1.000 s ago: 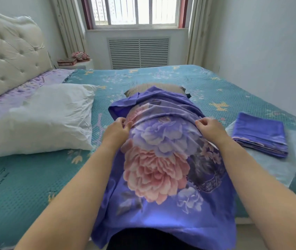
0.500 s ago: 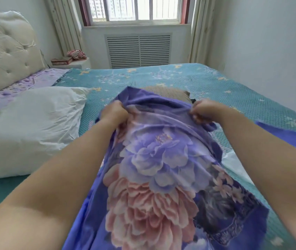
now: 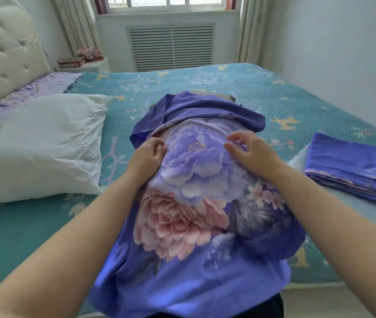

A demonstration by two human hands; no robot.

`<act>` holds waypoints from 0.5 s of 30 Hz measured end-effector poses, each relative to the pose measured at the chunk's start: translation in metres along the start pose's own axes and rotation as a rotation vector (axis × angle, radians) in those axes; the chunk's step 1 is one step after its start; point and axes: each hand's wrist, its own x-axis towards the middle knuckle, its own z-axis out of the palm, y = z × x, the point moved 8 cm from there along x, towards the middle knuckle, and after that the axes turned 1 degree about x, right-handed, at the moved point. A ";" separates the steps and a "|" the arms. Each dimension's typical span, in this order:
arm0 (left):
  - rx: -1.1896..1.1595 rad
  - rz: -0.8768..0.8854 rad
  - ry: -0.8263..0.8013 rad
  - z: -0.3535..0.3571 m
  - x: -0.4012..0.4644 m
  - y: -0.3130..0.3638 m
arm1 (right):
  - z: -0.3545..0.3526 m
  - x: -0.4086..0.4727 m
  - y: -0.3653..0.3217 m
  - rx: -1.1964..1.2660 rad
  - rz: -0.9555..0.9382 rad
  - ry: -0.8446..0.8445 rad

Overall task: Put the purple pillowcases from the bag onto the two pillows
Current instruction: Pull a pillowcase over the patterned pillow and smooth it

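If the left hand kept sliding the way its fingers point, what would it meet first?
Probably the bunched plain purple hem of the floral pillowcase, just beyond the left hand. The tan pillow end lies past that. Depth is uncertain.

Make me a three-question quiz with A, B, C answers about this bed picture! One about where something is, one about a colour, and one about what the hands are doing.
1. Where does the folded purple pillowcase lie?
A. On the bed, right of the hands
B. On the nightstand
C. Under the white pillow

2. What colour is the bare pillow?
A. Pink
B. White
C. Green

3. What is the right hand doing?
A. Clenching a fistful of cloth
B. Lifting the folded pillowcase
C. Hovering, fingers loose, over the floral pillowcase

Answers: 1 A, it sits near the bed's right edge. 2 B, it has no cover and is white. 3 C, its fingers are spread with no grip, while the left hand rests on the cloth's side.
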 end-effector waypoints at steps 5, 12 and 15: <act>-0.056 0.053 -0.041 -0.017 -0.072 0.002 | 0.016 -0.088 -0.036 -0.180 -0.137 -0.235; 0.029 -0.061 -0.272 -0.039 -0.135 -0.019 | -0.003 -0.130 -0.016 -0.444 -0.074 -0.064; 0.144 -0.013 -0.150 -0.047 -0.139 -0.015 | -0.009 -0.133 -0.014 -0.411 -0.010 0.004</act>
